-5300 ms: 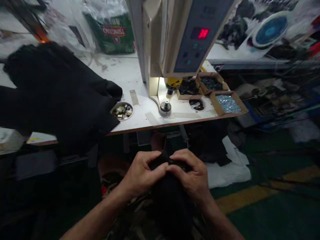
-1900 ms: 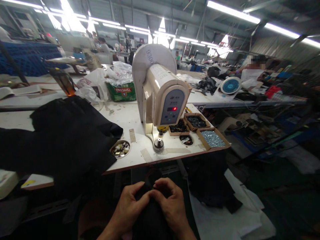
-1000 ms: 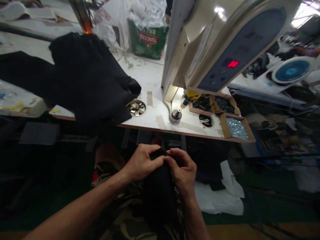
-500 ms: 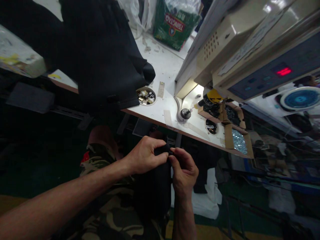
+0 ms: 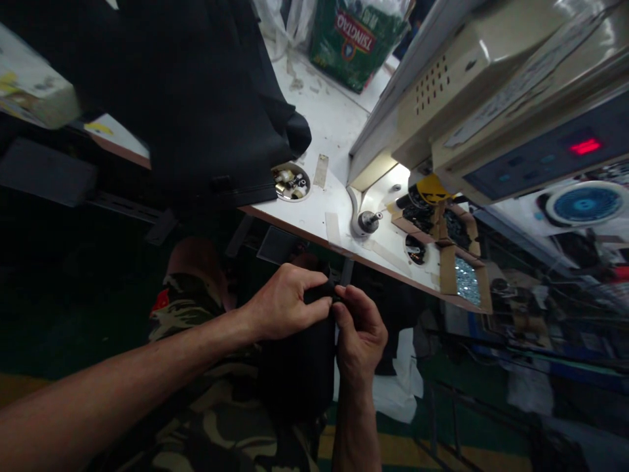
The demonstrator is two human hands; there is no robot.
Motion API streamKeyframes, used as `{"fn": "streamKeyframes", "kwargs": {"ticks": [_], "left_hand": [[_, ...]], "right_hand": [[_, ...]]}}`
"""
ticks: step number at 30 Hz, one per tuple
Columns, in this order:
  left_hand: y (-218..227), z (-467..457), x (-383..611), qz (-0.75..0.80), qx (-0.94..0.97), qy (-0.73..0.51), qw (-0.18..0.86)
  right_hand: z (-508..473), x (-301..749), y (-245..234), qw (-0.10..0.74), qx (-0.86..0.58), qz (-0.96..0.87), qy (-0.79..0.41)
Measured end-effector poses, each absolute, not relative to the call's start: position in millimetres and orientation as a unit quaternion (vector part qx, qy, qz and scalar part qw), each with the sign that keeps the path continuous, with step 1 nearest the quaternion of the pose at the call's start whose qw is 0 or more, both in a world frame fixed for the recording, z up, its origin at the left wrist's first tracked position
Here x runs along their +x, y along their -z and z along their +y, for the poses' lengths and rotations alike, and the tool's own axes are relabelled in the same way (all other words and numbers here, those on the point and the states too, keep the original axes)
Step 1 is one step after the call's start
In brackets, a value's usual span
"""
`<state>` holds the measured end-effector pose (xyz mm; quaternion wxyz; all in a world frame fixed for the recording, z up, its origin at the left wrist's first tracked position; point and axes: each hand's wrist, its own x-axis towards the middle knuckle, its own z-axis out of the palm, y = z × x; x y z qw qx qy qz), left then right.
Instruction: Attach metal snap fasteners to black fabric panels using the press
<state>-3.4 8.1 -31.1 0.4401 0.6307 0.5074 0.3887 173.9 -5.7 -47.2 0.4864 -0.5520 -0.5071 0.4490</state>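
Observation:
Over my lap hangs a piece of black fabric. My left hand pinches its upper edge between thumb and fingers. Just to the right, my right hand is closed at the same edge, thumb against fingertips. Whether a small dark part sits between the right fingertips along with the cloth is too dark to make out. Both hands are below the front edge of the white table, fingertips almost meeting. Beyond them, a pressing machine with a lit red display stands over its lower die.
A large heap of black fabric covers the table's left. Beside it a round hole holds small metal parts. Cardboard boxes, one with shiny fasteners, stand right of the die. A green Tsingtao pack and a blue fan are farther off.
The camera view has shifted slightly. Both hands keep their pinch on the black fabric's edge, with only a small movement of the fingers.

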Motion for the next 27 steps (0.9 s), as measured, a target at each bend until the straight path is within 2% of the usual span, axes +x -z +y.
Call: {"fn": "streamKeyframes", "kwargs": {"ticks": [5, 12, 18, 27], "left_hand": [[30.1, 7.1, -2.1, 0.502, 0.637, -0.386, 0.44], [30.5, 6.5, -3.0, 0.511, 0.628, -0.386, 0.442], [27.1, 7.1, -0.3, 0.5, 0.636, -0.385, 0.444], [29.5, 5.4, -2.9, 0.509, 0.631, -0.384, 0.442]], "right_hand": [[-6.1, 171.2, 47.9, 0.506, -0.574, -0.465, -0.445], [-7.7, 177.2, 45.7, 0.474, -0.557, -0.503, -0.461], [-5.8, 174.9, 43.2, 0.506, -0.565, -0.473, -0.448], [-6.4, 177.1, 43.3, 0.478, -0.551, -0.504, -0.462]]}}
